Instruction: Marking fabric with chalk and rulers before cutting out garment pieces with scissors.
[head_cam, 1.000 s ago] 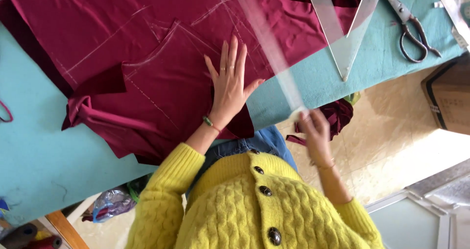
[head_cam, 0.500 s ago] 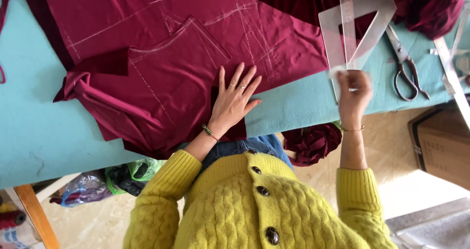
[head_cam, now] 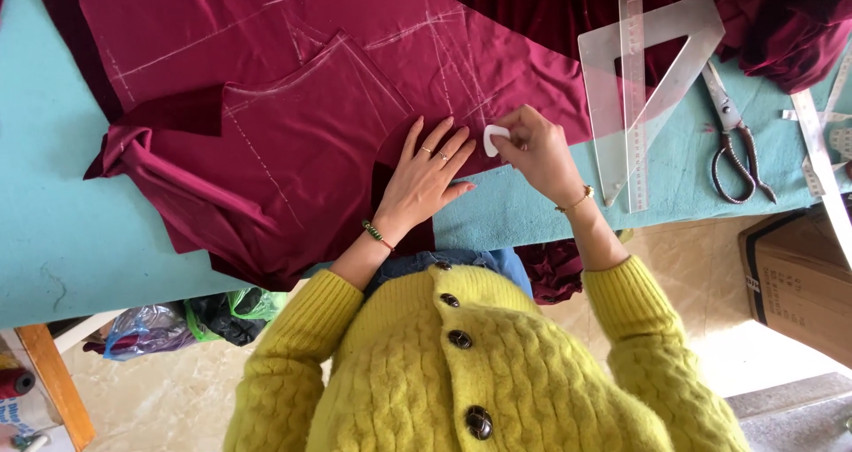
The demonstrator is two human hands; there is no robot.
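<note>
Now the right hand (head_cam: pixel 537 154) was on the maroon fabric (head_cam: pixel 293 141), fingers pinched around a small white piece of tailor's chalk (head_cam: pixel 495 138). Half a second before, this hand was over at the clear triangle ruler (head_cam: pixel 652 88), and a second before that it was off the table edge, blurred and away from the cloth. So the hand had crossed from the ruler to the cloth, and the chalk now sat at the fabric's lower edge, just beyond the left fingertips.

The left hand (head_cam: pixel 426 181) lay flat, fingers spread and released, gripping nothing, palm pressing the fabric to the turquoise table (head_cam: pixel 71 239). Its place barely shifted across the three frames.

Chalk tip appeared to touch the cloth just right of the left index finger (head_cam: pixel 461 143); contact not fully resolvable. White chalk lines already ran across the fabric above both hands.

Judgement: with the ruler left behind and the chalk brought to the cloth, marking was the step in hand, probably freehand, since no straightedge lay under the fingers.

Scissors (head_cam: pixel 735 141) lay well right of the right hand, beyond the ruler, untouched. A long straight ruler (head_cam: pixel 632 26) lay across the triangle.
</note>
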